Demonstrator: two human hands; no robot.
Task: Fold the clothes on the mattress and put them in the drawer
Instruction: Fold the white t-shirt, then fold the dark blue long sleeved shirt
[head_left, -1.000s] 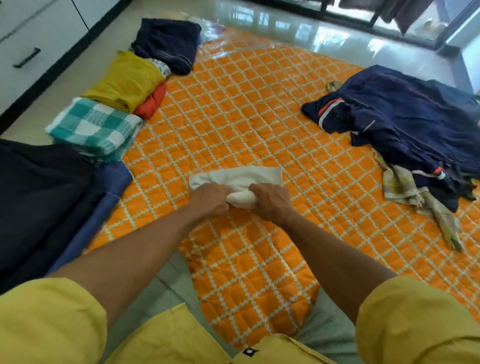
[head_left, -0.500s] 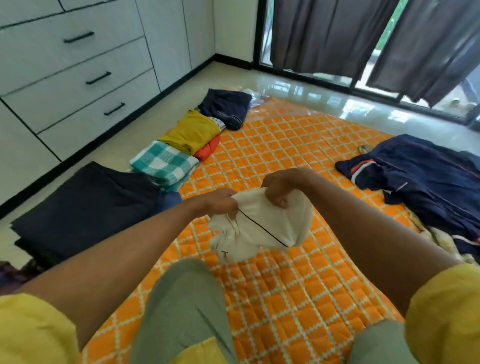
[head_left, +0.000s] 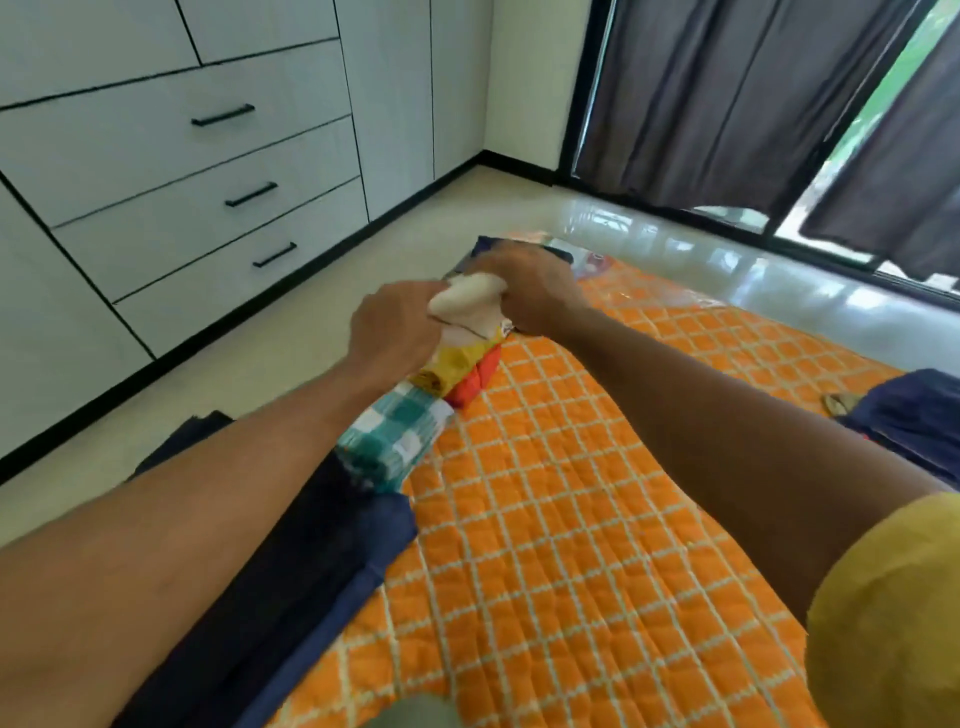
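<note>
Both hands hold a small folded white cloth (head_left: 470, 304) out over the row of folded clothes on the left edge of the orange quilted mattress (head_left: 571, 493). My left hand (head_left: 392, 332) grips its left end and my right hand (head_left: 530, 293) grips its right end. Below it lie a folded yellow garment (head_left: 457, 364), a red one (head_left: 478, 382), a green checked one (head_left: 395, 436) and a dark folded pile (head_left: 291, 571). White drawers (head_left: 208, 218) with black handles stand at the left, all closed.
A heap of dark blue unfolded clothes (head_left: 909, 415) lies at the mattress's right edge. Beyond the mattress is glossy floor (head_left: 675, 244), then dark curtains (head_left: 727, 104) over a glass door. A strip of bare floor runs between the mattress and the drawers.
The white cloth was pressed flat on the mattress, then lifted, and is now carried forward and left over the folded row. My view has swung up toward the drawers.
</note>
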